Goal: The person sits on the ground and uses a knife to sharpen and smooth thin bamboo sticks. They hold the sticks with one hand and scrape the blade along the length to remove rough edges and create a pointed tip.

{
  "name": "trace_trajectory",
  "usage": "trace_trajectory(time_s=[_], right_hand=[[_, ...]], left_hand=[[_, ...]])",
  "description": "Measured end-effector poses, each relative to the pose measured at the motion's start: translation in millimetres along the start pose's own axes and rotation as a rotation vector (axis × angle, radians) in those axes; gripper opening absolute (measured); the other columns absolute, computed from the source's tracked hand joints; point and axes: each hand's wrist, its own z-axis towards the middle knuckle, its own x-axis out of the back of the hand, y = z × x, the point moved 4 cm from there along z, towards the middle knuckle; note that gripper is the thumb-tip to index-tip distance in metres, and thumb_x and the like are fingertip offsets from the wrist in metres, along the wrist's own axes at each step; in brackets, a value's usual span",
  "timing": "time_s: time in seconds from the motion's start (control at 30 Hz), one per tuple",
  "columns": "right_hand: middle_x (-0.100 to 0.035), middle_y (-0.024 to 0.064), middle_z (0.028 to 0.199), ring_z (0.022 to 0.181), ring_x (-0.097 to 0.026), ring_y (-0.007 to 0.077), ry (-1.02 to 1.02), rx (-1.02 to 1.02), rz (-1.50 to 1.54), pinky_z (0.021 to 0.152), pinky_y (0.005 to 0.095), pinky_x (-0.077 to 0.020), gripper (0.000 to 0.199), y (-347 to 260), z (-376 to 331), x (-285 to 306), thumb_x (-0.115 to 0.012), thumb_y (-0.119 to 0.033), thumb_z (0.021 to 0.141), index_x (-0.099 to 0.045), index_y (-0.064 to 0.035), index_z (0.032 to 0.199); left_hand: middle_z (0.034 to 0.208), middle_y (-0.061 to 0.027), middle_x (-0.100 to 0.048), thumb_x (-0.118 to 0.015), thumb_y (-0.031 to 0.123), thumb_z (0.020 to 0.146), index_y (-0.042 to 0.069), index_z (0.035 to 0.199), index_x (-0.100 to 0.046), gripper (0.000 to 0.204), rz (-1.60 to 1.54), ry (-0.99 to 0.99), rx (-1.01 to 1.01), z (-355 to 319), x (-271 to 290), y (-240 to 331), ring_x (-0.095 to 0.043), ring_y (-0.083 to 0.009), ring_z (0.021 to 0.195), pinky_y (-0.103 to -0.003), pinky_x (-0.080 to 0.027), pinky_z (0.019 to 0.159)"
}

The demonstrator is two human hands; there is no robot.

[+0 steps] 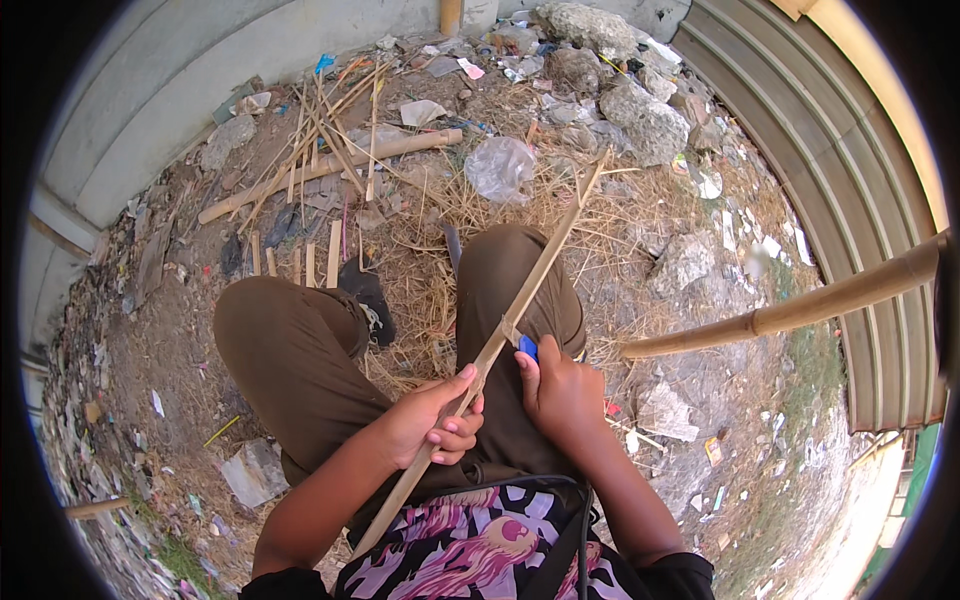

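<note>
A long split bamboo strip [542, 268] slants from my lap up past my right knee, its far end splintered. My left hand [428, 424] is wrapped round its lower part, thumb laid along it. In my right hand [566, 392] is a blue-handled knife [527, 346], closed in the fist with the thumb pressed near the strip. Where the knife meets the bamboo, a small curl or edge stands up; the blade itself is hard to make out. Both knees are bent in brown trousers [290, 345] on either side of the work.
Several thin bamboo strips [372, 135] lie piled ahead on a thicker bamboo piece [415, 143]. Short slats [333, 255] lie by my left foot. A bamboo pole [790, 315] juts in from the right. Rocks [645, 120], a plastic bag [500, 170], straw and litter cover the ground between walls.
</note>
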Motion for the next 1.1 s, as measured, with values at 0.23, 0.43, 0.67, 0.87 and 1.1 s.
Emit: trace_trajectory(time_s=[0.23,0.43,0.67,0.87,1.1], right_hand=[[-0.06,0.0174,0.06,0.051,-0.061,0.041,0.021,-0.04,-0.041,0.045,0.0504,-0.0461,0.035,0.1,0.4,-1.2,-0.052,-0.038,0.103,-0.048,-0.0063,0.089],[-0.061,0.0155,0.061,0.05,-0.062,0.0384,0.053,-0.002,-0.063,0.044,0.0476,-0.0461,0.034,-4.6,-0.3,-4.1,-0.055,-0.038,0.102,-0.049,-0.007,0.088],[-0.061,0.0121,0.064,0.052,-0.062,0.0343,0.074,-0.021,-0.115,0.044,0.0442,-0.0463,0.036,-8.2,-2.8,-5.3,-0.06,-0.04,0.099,-0.049,-0.008,0.087],[-0.061,0.0127,0.064,0.053,-0.062,0.0351,0.058,-0.014,-0.089,0.046,0.046,-0.0471,0.034,-8.7,-2.0,-4.6,-0.062,-0.038,0.097,-0.05,-0.0077,0.087],[-0.062,0.0184,0.062,0.06,-0.064,0.0416,-0.066,-0.117,0.298,0.057,0.0498,-0.0504,0.025,19.1,18.8,16.2,-0.067,-0.029,0.084,-0.058,-0.0051,0.08]], left_hand=[[0.061,0.0033,-0.036,-0.039,0.052,0.108,0.009,0.098,-0.05,0.046,0.059,0.086,-0.008,-38.3,6.5,-27.3,-0.03,-0.0046,0.043,-0.025,-0.033,0.04],[0.062,0.0033,-0.035,-0.038,0.054,0.107,0.008,0.097,-0.048,0.048,0.139,0.216,0.01,-59.9,1.6,-26.2,-0.03,-0.0044,0.045,-0.025,-0.032,0.042],[0.062,0.0026,-0.035,-0.039,0.054,0.107,0.007,0.096,-0.048,0.049,0.167,0.292,0.031,-71.4,-0.9,-31.0,-0.03,-0.005,0.044,-0.026,-0.033,0.042],[0.061,0.0024,-0.035,-0.036,0.056,0.107,0.007,0.098,-0.049,0.052,0.203,0.294,0.022,-73.6,0.7,-34.2,-0.03,-0.0056,0.044,-0.027,-0.034,0.042],[0.061,0.0056,-0.039,-0.06,0.027,0.104,0.008,0.106,-0.048,0.022,0.425,0.262,-0.092,-52.8,-16.0,-24.3,-0.035,-0.0026,0.045,-0.023,-0.034,0.04]])
